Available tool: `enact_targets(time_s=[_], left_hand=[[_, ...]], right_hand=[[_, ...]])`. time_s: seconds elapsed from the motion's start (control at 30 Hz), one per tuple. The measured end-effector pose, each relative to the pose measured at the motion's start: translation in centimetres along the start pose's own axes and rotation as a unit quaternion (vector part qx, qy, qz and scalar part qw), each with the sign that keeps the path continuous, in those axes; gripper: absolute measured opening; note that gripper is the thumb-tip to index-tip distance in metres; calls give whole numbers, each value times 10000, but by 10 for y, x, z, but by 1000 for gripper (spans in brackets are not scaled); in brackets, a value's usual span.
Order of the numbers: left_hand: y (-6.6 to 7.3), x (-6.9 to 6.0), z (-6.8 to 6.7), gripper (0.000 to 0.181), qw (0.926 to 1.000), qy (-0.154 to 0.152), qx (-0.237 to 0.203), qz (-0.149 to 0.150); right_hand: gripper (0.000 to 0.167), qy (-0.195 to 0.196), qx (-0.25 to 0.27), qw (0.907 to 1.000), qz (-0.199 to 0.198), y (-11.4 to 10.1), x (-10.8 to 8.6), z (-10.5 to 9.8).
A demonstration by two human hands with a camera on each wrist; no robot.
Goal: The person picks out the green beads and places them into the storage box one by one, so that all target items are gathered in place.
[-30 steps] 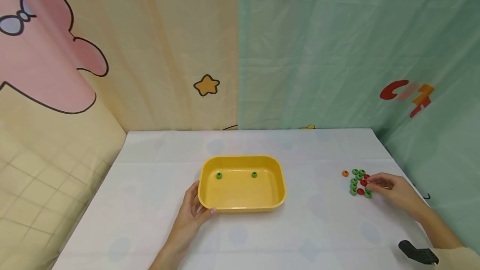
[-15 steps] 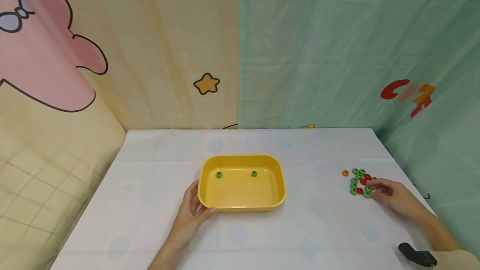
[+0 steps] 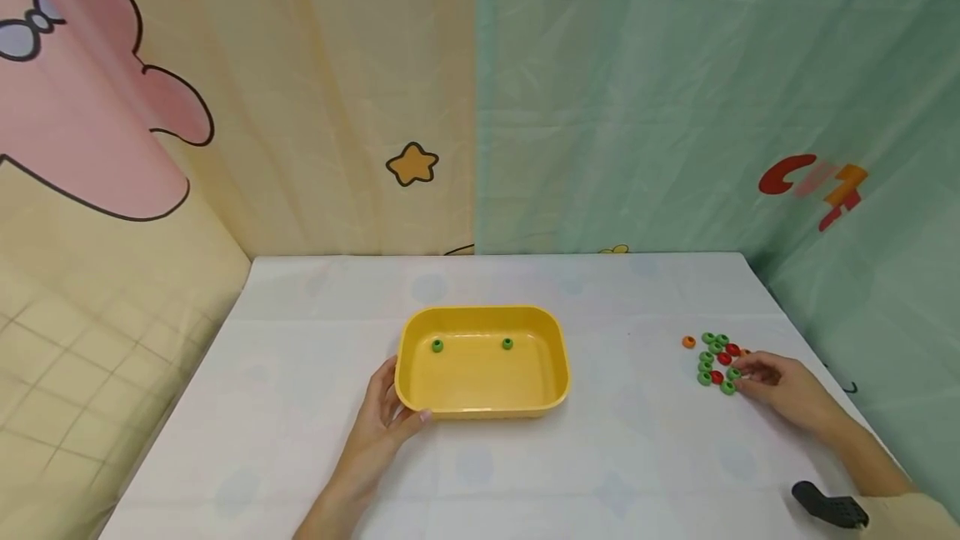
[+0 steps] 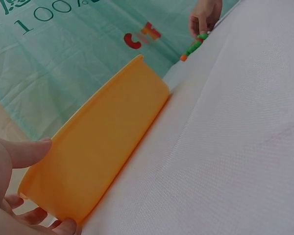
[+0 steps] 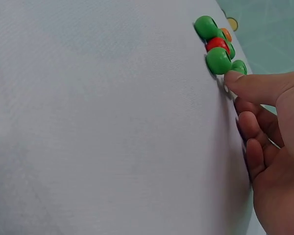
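Note:
My left hand (image 3: 378, 419) grips the left front corner of a shallow yellow tray (image 3: 480, 417), thumb (image 4: 32, 152) on the rim and fingers low on its wall. Two green beads, a left one (image 3: 437, 346) and a right one (image 3: 507, 343), lie apart inside. My right hand (image 3: 795, 394) is at the right edge of a loose cluster of green, red and orange beads. Its thumb tip (image 5: 233, 78) is up against the green beads (image 5: 219, 60); the index fingertip is partly hidden, so whether a bead is pinched cannot be seen. A red bead (image 5: 217, 45) sits among them.
An orange bead (image 3: 688, 342) lies slightly apart at the cluster's left. The white cloth-covered table (image 3: 615, 457) reaches the printed curtains (image 3: 600, 148) at the back. A black strap piece (image 3: 828, 507) sits at my right wrist.
My right fingertips have shifted from the red beads toward the green ones nearest me, and one green bead has moved slightly. The left hand and tray stay in place.

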State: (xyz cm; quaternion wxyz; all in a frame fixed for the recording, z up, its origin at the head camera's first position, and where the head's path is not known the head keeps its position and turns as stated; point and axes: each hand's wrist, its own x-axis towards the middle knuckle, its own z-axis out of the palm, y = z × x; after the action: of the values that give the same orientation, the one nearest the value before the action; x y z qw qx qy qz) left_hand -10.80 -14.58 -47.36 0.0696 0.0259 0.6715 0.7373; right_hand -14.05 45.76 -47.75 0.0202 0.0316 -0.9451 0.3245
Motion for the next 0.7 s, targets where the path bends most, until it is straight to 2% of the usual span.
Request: enact_targets(time_s=[0.27, 0.53, 0.7], left_hand=[[0, 1, 0, 93, 10000, 40, 60, -27], [1, 1, -1, 92, 10000, 42, 44, -63], [2, 0, -1, 92, 10000, 5, 35, -93]], right_hand=[[29, -231, 102, 9997, -41, -18, 10, -11], [21, -218, 378, 9978, -508, -42, 26, -5], [23, -370, 493, 9970, -476, -53, 36, -1]])
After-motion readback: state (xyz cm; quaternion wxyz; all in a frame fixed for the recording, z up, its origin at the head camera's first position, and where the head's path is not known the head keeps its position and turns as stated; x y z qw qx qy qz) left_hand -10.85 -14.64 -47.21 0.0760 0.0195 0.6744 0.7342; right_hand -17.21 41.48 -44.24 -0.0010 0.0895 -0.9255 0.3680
